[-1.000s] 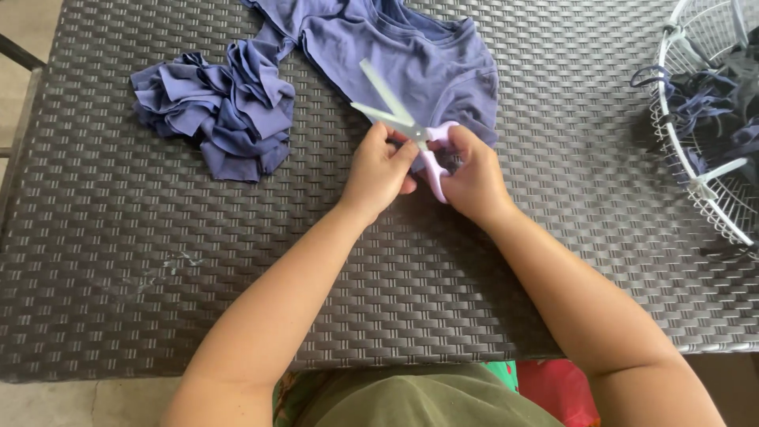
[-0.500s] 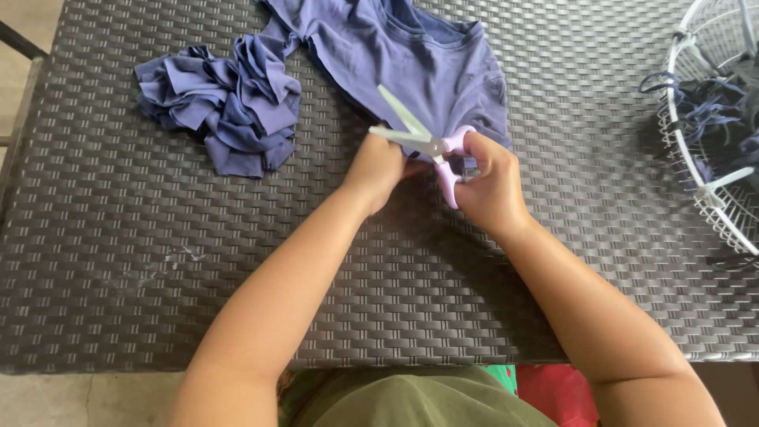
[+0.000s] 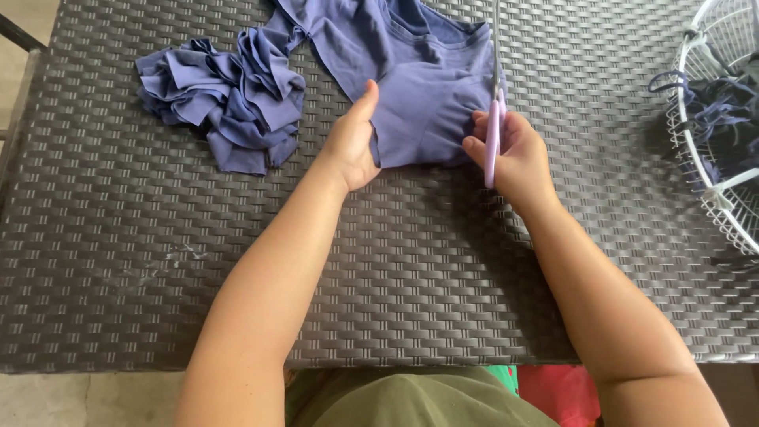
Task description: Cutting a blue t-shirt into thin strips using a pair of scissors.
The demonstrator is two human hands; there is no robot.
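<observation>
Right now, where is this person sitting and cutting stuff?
Probably a patio or home craft spot, though I can't be sure. The dark woven wicker table looks like outdoor furniture, a bare concrete-like floor shows beside it, and a white wire basket holds fabric strips.

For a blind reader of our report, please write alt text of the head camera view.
A person's left hand holds the edge of a blue-purple shirt on a dark woven table, while the right hand holds lilac-handled scissors upright beside the cloth. A pile of matching fabric strips lies to the left, and a white wire basket stands at the right edge.
</observation>
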